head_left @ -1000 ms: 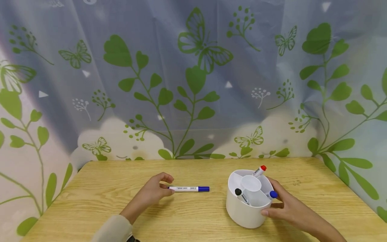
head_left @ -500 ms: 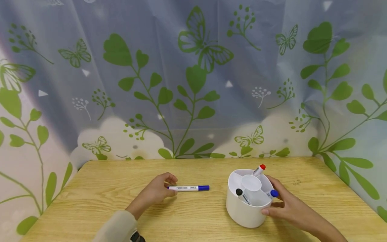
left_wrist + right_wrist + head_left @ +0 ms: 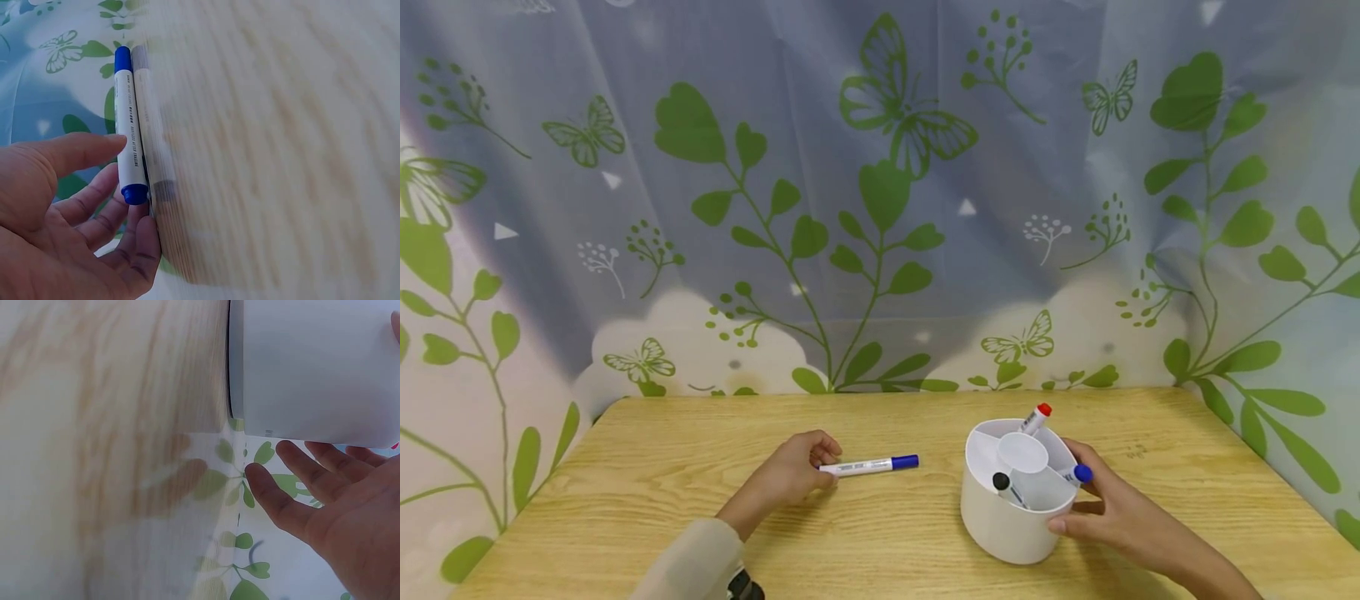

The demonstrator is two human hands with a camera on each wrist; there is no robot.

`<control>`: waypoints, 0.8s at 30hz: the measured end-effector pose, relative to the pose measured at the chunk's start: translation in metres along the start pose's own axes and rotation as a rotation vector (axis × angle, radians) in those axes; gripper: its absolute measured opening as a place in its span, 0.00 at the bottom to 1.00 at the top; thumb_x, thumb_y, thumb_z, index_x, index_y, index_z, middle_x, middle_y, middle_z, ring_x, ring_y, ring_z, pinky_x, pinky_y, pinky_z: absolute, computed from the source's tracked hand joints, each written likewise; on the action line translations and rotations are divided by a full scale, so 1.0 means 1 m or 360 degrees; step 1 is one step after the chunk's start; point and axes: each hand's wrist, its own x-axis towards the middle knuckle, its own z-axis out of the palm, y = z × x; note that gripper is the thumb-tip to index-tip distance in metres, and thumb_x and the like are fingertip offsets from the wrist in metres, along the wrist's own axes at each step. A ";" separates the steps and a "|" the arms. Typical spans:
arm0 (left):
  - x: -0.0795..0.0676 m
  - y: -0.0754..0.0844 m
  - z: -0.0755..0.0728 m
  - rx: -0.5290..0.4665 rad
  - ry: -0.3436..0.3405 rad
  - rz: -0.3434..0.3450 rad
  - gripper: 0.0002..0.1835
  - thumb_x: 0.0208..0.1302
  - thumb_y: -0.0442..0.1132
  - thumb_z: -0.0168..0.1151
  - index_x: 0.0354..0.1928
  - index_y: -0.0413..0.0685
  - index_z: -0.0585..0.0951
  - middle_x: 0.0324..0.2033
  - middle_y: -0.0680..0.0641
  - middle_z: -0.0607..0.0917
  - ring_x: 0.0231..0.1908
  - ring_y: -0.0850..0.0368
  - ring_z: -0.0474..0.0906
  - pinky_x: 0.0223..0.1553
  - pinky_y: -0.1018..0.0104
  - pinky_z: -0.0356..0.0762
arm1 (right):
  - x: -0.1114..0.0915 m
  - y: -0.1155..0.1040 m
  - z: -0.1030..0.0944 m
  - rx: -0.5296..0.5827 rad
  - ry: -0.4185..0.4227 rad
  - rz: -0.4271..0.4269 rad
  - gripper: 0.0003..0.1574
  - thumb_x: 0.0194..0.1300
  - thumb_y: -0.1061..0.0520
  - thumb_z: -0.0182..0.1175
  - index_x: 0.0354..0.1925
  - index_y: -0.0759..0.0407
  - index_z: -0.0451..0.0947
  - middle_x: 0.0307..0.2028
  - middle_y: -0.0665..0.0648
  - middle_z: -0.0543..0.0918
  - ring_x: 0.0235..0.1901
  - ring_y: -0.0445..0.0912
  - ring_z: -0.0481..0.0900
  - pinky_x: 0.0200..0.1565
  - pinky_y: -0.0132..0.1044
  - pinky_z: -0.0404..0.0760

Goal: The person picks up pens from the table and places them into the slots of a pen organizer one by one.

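In the head view my left hand [image 3: 788,471] pinches the tail end of a white marker with a blue cap [image 3: 868,467], low over the wooden table. The left wrist view has the thumb against the barrel of this marker [image 3: 128,106], the fingers curled behind it. My right hand [image 3: 1112,508] holds the right side of a round white pen holder [image 3: 1007,529], thumb at the front and fingers behind. In the holder lean a red-capped marker [image 3: 1033,421], a black-capped marker [image 3: 1002,482] and a second blue-capped marker [image 3: 1081,474].
Both hands work over a light wooden table [image 3: 880,542]. A curtain [image 3: 820,208] with green leaves and butterflies hangs along its back edge and sides. A round cup [image 3: 1022,452] sits in the middle of the pen holder, with dividers around it.
My left hand has edged right and closed on the marker, whose capped end now tilts slightly upward in view. The holder's black-capped marker has shifted right, the red-capped one left. My right hand stays put.
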 end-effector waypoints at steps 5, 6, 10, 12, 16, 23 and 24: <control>0.001 -0.001 0.001 0.0006 0.0012 -0.0014 0.16 0.56 0.20 0.72 0.46 0.37 0.82 0.36 0.45 0.80 0.39 0.54 0.74 0.42 0.63 0.76 | 0.000 0.001 0.000 0.0001 -0.0007 0.0005 0.58 0.69 0.53 0.71 0.81 0.62 0.45 0.74 0.73 0.64 0.70 0.68 0.69 0.57 0.46 0.85; 0.001 -0.001 0.001 0.0013 0.0010 -0.0013 0.16 0.56 0.20 0.71 0.45 0.37 0.82 0.36 0.45 0.80 0.38 0.54 0.74 0.42 0.63 0.76 | 0.000 0.002 0.000 0.0003 -0.0009 0.0006 0.58 0.69 0.53 0.71 0.81 0.62 0.45 0.74 0.73 0.64 0.70 0.68 0.69 0.57 0.48 0.85; 0.001 -0.001 0.002 0.0042 -0.0008 -0.0008 0.15 0.57 0.20 0.71 0.45 0.37 0.82 0.35 0.46 0.80 0.38 0.54 0.74 0.41 0.64 0.76 | 0.000 0.002 0.000 -0.0001 -0.0011 0.0003 0.58 0.69 0.53 0.71 0.81 0.62 0.45 0.74 0.73 0.64 0.70 0.68 0.69 0.58 0.49 0.84; 0.001 -0.002 0.002 0.0044 -0.0017 -0.0002 0.15 0.57 0.20 0.70 0.44 0.37 0.82 0.35 0.46 0.79 0.37 0.54 0.74 0.40 0.65 0.75 | 0.000 0.002 0.000 -0.0002 -0.0011 0.0001 0.58 0.69 0.53 0.70 0.81 0.62 0.45 0.74 0.73 0.64 0.70 0.68 0.69 0.58 0.49 0.84; 0.000 -0.002 0.003 0.0049 -0.0019 0.0004 0.14 0.56 0.19 0.70 0.43 0.37 0.82 0.34 0.46 0.79 0.36 0.55 0.74 0.40 0.65 0.75 | 0.000 0.001 0.000 -0.0002 -0.0004 -0.0004 0.58 0.69 0.53 0.70 0.81 0.61 0.45 0.75 0.73 0.64 0.71 0.69 0.68 0.58 0.55 0.85; 0.001 -0.001 0.004 0.0063 -0.0017 0.0002 0.13 0.57 0.19 0.69 0.42 0.38 0.83 0.34 0.46 0.79 0.36 0.55 0.73 0.40 0.64 0.75 | -0.001 0.000 0.000 -0.0013 0.0007 0.0019 0.59 0.69 0.52 0.71 0.82 0.61 0.45 0.75 0.74 0.63 0.71 0.71 0.67 0.60 0.65 0.81; 0.000 -0.001 0.003 0.0060 -0.0019 0.0005 0.13 0.57 0.20 0.69 0.42 0.38 0.83 0.34 0.46 0.79 0.36 0.55 0.74 0.40 0.64 0.75 | -0.001 0.000 0.000 -0.0009 0.0005 0.0022 0.59 0.69 0.52 0.71 0.82 0.61 0.45 0.75 0.74 0.63 0.71 0.71 0.67 0.60 0.64 0.81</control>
